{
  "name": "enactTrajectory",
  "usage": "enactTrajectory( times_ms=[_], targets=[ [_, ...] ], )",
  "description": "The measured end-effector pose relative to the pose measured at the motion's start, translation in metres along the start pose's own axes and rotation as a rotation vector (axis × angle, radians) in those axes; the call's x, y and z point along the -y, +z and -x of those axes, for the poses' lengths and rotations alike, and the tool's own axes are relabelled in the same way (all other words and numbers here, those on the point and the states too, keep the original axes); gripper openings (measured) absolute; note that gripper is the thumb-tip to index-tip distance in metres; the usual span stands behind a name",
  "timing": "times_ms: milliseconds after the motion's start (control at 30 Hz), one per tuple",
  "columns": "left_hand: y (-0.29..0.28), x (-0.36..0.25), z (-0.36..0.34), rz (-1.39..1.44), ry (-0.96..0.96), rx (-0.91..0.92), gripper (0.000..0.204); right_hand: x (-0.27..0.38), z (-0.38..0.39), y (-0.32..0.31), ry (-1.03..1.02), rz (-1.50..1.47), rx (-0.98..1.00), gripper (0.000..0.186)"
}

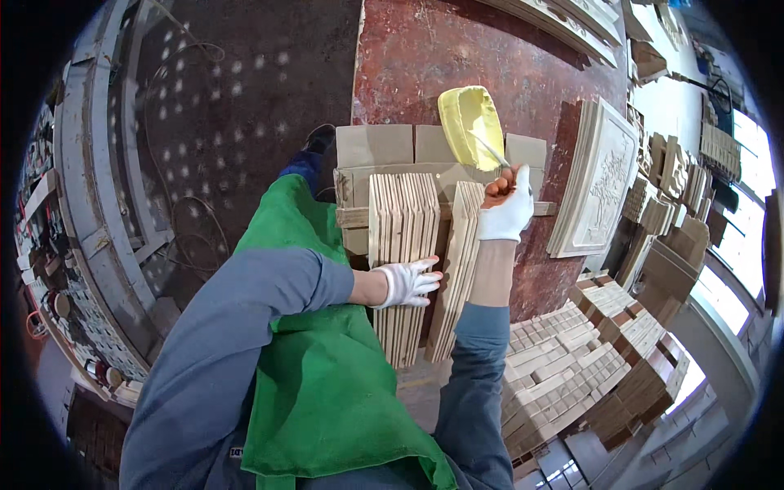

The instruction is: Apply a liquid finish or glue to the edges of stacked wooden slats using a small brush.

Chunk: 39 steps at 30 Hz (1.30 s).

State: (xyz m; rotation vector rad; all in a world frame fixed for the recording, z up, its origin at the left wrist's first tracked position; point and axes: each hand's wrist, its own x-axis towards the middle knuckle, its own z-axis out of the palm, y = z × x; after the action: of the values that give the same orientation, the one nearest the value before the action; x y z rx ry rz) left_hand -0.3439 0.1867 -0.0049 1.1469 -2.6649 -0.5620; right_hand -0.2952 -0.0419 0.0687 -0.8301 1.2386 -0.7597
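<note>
I see long sleeves in blue-grey & a green apron w/ creased cloth. L hand has a white glove; on R hand the white glove leaves some fingers bare. Trouser leg is blue, shoe dk.

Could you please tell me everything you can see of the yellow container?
The yellow container is open and elongated, seemingly plastic, with a rounded far end and an uneven pale yellow coating or filling inside. It sits open side up beyond the wooden pieces, overlapping the brown boards and red table in view. A thin stick in the right hand extends over its near end; finger contact is unclear.
</note>
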Motion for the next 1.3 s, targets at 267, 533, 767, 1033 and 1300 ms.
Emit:
enactTrajectory(
  times_ms=[267, 533, 767, 1033, 1300],
  targets=[
    [-0.017, 0.004, 0.000, -0.053, -0.044, 0.023, 0.045, -0.014, -0.027, -0.053, 0.388, -0.404, 0.164, 0.026],
    [0.001, 0.004, -0.002, -0.014, -0.030, -0.134, 0.037, -0.010, -0.028, -0.063, 0.665, -0.592, 0.585, 0.012],
    [0.023, 0.001, -0.009, -0.008, -0.057, -0.255, 0.030, -0.015, -0.006, -0.049, 0.370, -0.443, 0.252, 0.015],
    [0.026, 0.000, -0.011, 0.042, -0.053, -0.337, 0.021, 0.012, 0.047, -0.035, 0.399, -0.078, 0.378, 0.012],
    [0.028, -0.003, -0.013, 0.031, -0.076, -0.317, 0.029, -0.007, 0.120, 0.018, -0.124, 0.860, 0.471, 0.011]
  ],
)
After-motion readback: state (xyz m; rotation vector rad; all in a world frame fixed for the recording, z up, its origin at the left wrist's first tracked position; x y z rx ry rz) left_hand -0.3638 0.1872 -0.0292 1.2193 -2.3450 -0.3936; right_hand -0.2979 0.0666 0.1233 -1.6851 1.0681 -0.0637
